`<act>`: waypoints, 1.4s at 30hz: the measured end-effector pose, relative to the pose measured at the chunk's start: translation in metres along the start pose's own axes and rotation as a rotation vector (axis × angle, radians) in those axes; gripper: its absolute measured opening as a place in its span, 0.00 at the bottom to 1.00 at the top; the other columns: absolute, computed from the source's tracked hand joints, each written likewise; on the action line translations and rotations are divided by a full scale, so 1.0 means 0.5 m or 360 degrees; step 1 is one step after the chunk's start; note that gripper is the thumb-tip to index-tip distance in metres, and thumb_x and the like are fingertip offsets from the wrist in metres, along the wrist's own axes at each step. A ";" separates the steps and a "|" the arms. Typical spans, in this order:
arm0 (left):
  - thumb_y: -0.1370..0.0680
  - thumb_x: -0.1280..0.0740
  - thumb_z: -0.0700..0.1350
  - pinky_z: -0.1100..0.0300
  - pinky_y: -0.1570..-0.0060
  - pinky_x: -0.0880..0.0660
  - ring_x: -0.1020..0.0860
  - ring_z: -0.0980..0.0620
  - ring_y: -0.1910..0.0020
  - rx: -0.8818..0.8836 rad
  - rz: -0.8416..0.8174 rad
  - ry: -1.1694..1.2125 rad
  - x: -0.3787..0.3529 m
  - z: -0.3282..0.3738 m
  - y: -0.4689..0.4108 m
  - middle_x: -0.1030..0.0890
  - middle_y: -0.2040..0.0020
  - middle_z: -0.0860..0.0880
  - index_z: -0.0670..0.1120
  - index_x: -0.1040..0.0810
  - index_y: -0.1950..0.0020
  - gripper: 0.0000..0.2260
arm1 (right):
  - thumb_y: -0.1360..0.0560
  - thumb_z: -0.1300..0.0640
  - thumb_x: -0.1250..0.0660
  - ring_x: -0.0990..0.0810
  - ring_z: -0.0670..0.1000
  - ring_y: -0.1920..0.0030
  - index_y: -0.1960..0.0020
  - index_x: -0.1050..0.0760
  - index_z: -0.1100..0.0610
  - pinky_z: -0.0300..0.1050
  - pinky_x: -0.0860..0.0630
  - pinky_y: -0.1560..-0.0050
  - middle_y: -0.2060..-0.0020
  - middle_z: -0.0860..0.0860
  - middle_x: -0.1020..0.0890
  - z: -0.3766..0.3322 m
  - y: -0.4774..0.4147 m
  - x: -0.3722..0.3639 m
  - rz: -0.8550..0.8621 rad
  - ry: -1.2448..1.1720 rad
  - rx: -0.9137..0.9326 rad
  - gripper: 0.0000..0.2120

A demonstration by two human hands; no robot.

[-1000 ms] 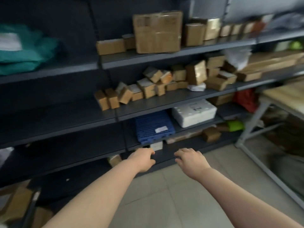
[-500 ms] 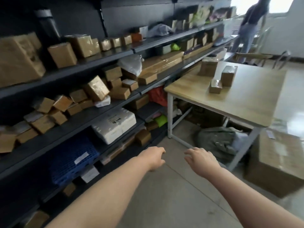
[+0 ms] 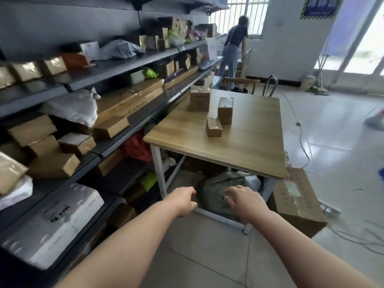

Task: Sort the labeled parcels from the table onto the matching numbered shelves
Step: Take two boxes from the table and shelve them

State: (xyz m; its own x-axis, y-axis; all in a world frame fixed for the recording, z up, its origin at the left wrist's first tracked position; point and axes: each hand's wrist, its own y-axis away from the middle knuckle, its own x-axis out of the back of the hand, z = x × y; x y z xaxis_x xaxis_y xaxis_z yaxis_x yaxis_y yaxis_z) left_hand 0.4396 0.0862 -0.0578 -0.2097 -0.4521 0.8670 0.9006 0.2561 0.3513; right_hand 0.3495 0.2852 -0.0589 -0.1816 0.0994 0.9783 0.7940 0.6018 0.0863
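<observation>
Three brown taped parcels stand on the wooden table [image 3: 245, 146]: a small one [image 3: 214, 126] nearest me, a taller one [image 3: 225, 110] behind it, and a larger one [image 3: 199, 100] at the far left. Dark metal shelves [image 3: 128, 129] full of cardboard boxes run along the left. My left hand [image 3: 182, 201] and my right hand [image 3: 243, 201] reach forward side by side, low in front of the table, fingers loosely curled and holding nothing.
A big cardboard box [image 3: 297, 200] sits on the floor right of the table. A grey-green sack [image 3: 220, 192] lies under it. A person [image 3: 233, 50] stands at the far end by a chair [image 3: 270, 86]. Cables cross the tiled floor on the right.
My view has swung right from the shelves toward the table, which is now closer and centred. Both hands stay out in front, holding nothing.
</observation>
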 end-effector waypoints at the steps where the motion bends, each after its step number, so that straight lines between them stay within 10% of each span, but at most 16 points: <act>1: 0.21 0.36 0.53 0.55 0.42 0.29 0.28 0.47 0.35 -0.0013 -0.0019 0.0001 0.020 -0.005 -0.035 0.28 0.31 0.49 0.54 0.33 0.28 0.22 | 0.20 0.45 0.45 0.26 0.54 0.39 0.37 0.27 0.46 0.51 0.29 0.45 0.39 0.48 0.24 0.003 -0.031 0.005 -0.0004 -0.0005 -0.0042 0.16; 42: 0.20 0.36 0.49 0.52 0.28 0.40 0.41 0.44 0.25 0.0115 -0.0049 0.0055 0.319 0.192 -1.103 0.41 0.23 0.45 0.46 0.37 0.25 0.24 | 0.21 0.45 0.43 0.27 0.54 0.37 0.34 0.28 0.47 0.51 0.29 0.40 0.36 0.49 0.25 0.385 -1.026 0.121 -0.0077 -0.0373 -0.0405 0.17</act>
State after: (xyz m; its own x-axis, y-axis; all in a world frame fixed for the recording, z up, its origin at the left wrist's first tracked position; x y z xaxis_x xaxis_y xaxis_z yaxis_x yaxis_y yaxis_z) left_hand -0.1271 -0.0451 -0.0795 -0.2227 -0.4897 0.8430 0.8637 0.3019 0.4036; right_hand -0.1803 0.1350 -0.0800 -0.3275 0.2729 0.9046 0.8950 0.3966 0.2044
